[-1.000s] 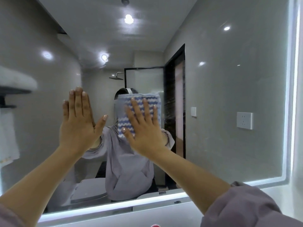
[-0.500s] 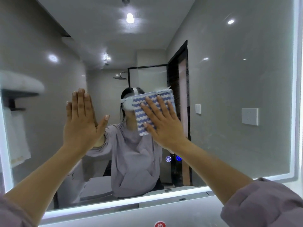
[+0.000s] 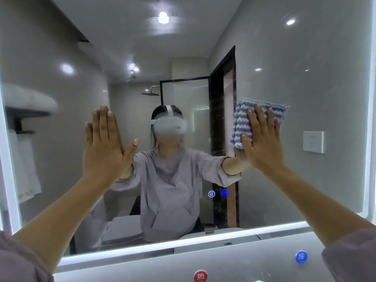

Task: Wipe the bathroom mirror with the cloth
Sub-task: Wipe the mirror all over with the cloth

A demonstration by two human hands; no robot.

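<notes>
Bathroom mirror (image 3: 305, 180): right hand (image 3: 262, 143) fingers (image 3: 258, 121) flat, pressing striped cloth (image 3: 242, 119) on glass; left hand (image 3: 103, 147) flat, fingers straight.

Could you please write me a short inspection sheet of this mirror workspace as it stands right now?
Surface: mirror with a lit border; faint streaks on the glass just left of the cloth.
Job's things: blue-and-white striped cloth, folded, pressed flat on the glass right of centre.
Clutter: red disc and blue disc below the mirror.
Grippers: left hand flat on the glass, fingers straight, holding nothing; right hand presses the cloth with straight fingers.
Cables: nothing seen.
Surroundings: two lit touch icons in the glass; reflected wall socket and hanging towel.
</notes>
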